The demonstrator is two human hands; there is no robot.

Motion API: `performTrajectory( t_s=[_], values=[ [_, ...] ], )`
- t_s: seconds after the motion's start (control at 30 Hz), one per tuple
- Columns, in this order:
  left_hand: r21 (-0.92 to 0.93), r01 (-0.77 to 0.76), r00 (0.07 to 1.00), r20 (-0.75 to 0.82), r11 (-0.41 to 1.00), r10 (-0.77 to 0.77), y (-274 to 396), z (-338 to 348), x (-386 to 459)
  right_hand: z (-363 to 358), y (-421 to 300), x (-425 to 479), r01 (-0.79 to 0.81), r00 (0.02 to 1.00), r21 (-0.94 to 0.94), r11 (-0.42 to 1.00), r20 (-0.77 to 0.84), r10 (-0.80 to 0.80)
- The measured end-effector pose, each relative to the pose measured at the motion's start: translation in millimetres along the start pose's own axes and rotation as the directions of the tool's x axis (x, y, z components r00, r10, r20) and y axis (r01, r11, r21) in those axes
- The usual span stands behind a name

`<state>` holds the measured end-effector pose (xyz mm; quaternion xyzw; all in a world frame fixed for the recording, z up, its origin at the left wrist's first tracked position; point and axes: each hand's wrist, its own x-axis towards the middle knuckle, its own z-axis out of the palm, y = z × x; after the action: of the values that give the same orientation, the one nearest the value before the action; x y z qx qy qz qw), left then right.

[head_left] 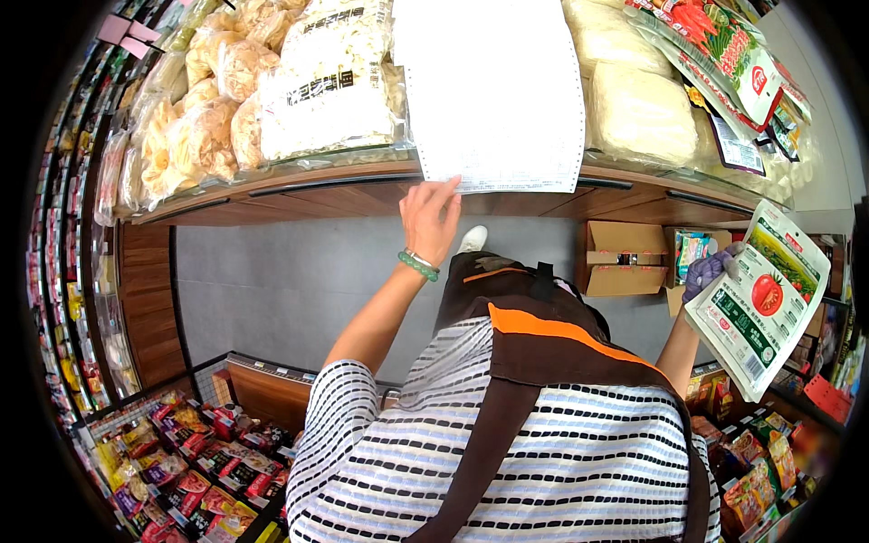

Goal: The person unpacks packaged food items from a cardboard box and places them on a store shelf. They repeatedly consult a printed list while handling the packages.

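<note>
My left hand (432, 212), bare and with bracelets at the wrist, reaches to the bottom edge of a white printed paper sheet (495, 102). Its fingers are apart, and a fingertip touches the sheet near the lower left corner. The sheet has perforated side strips, lies over bagged goods and overhangs the front of the wooden display counter (326, 184). Out to the right, my right hand (709, 271) wears a purple glove and grips flat white-and-green packets (764, 305) with a tomato printed on them. The packets hide part of that hand.
Bags of dried food (204, 129) and pale noodle packs (641, 112) fill the counter top. Red-and-green packets (730, 61) lie on its right side. An opened cardboard box (624, 271) stands on the grey floor (271, 292). Bins of colourful packets (204, 468) are behind me.
</note>
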<state>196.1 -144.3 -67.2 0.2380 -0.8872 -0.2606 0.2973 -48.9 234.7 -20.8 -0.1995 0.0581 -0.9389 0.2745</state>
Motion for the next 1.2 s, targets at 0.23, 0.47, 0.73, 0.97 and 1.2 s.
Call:
performTrajectory(
  t_s=[0.23,0.47,0.73,0.97,1.2],
  values=[
    [0.016,0.02,0.999,0.044,1.0,-0.02,-4,14,0,8,6,-6,-0.032,0.999,0.133,0.991,-0.031,0.037],
    [0.015,0.022,0.999,0.036,1.0,-0.023,-3,13,-1,8,4,-13,0.064,0.998,0.04,0.997,0.017,-0.065],
    [0.003,0.024,0.999,-0.028,1.0,-0.024,-9,10,-13,13,10,-16,0.056,0.998,-0.022,0.998,0.01,-0.056],
    [0.194,-0.043,0.991,-0.113,0.98,0.065,-41,-53,-20,14,115,32,-0.282,0.959,0.319,0.905,0.079,0.271],
    [-0.065,-0.15,0.988,0.016,0.987,0.151,4,6,3,43,36,34,-0.032,0.987,0.082,0.996,0.161,0.019]
  ],
)
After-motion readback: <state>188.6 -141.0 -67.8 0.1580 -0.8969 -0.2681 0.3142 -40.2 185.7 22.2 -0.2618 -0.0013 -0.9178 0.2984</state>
